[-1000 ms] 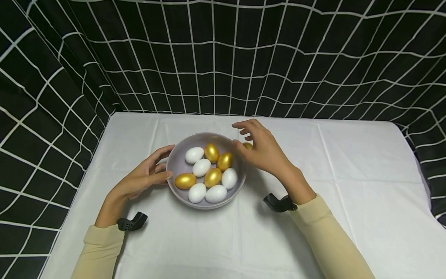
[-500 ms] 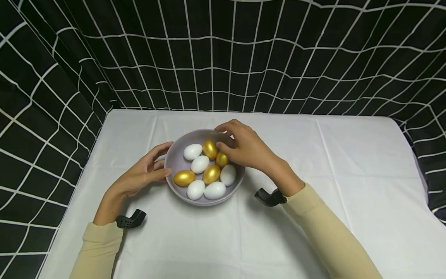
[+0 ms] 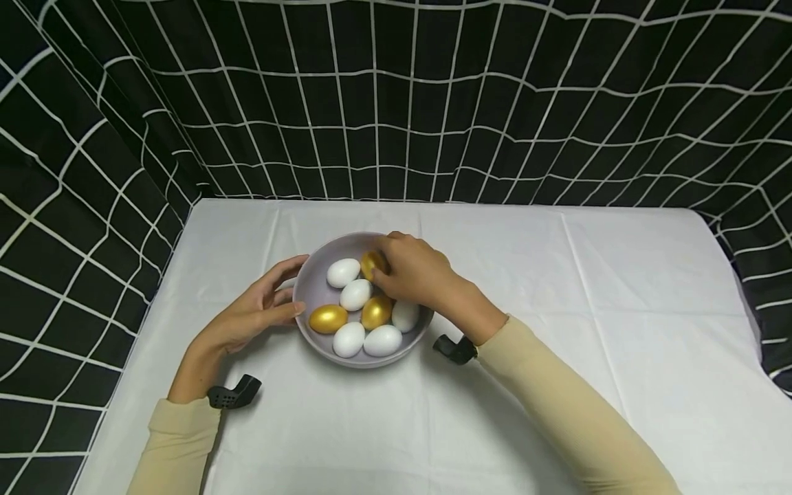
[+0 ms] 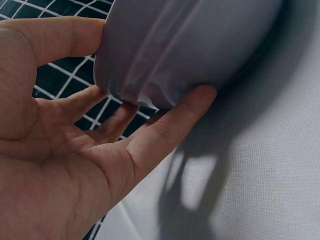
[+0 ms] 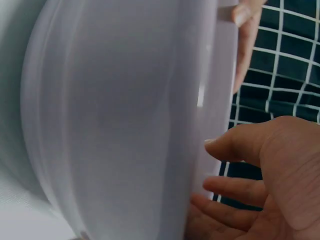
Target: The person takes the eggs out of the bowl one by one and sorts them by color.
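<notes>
A pale lilac bowl (image 3: 317,285) stands on the cloth, with several white eggs (image 3: 349,339) and gold eggs (image 3: 328,319) inside. My left hand (image 3: 250,313) holds the bowl's left side, its thumb at the rim and fingers along the outer wall; the left wrist view shows fingertips against that wall. Over the right rim, my right hand (image 3: 416,271) reaches in, thumb and forefinger beside a gold egg (image 3: 370,264) at the back, and covers what lies beneath. In the right wrist view, the thumb and fingers stand apart at the rim, with no egg visible between them.
A white cloth (image 3: 557,289) covers the table. Black curtains (image 3: 433,103) with a white grid rise behind it and at the left. Each wrist carries a small black camera mount (image 3: 235,393).
My right hand has moved left and down, from beside the right rim to inside the bowl. A gold egg near its thumb is no longer visible there. My left hand keeps its hold.
</notes>
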`<state>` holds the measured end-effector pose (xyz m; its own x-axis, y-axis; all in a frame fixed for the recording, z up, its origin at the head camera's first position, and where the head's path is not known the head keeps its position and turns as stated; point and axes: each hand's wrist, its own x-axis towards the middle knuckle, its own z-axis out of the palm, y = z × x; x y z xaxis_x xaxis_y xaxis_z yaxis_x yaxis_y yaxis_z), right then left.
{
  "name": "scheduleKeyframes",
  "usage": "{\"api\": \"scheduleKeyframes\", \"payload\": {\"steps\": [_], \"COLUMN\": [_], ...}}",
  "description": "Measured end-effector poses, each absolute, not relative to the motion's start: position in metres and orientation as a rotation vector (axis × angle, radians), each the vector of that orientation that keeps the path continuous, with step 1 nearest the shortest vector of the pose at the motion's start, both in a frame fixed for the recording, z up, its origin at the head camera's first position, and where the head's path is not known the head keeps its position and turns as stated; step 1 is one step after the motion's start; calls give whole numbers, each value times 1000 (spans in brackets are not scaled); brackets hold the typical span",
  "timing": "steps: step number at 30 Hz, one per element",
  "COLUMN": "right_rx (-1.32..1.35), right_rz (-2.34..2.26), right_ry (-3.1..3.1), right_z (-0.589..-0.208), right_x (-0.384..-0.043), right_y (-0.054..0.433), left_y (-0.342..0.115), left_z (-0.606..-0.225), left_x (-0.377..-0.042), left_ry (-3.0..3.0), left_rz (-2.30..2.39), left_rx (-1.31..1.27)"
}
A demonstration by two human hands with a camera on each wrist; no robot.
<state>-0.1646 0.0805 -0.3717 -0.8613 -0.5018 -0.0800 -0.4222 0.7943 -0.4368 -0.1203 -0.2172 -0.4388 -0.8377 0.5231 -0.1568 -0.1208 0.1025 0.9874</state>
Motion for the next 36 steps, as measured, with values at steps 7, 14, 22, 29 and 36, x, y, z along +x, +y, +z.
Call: {"api": "scheduleKeyframes", "payload": {"steps": [7, 14, 22, 29, 36], "right_rx": [-807, -839, -904, -976, -1013], "right_rz": [-587, -447, -354, -296, -260], "right_ry": [2736, 2671, 2623, 2616, 2612], "right_z": [-373, -374, -377, -377, -376], "right_x": [-169, -178, -185, -189, -190], "right_y": [72, 62, 51, 48, 47], "left_y": [-217, -218, -218, -217, -217], "left_z": [-441, -441, -442, -442, -440], "left_x": [-121, -122, -121, -119, -120], "left_ry": [1909, 1901, 1897, 1887, 1888], "left_rz": [1789, 1787, 1791, 1803, 1799], "left_rx": [385, 388, 387, 393, 390]}}
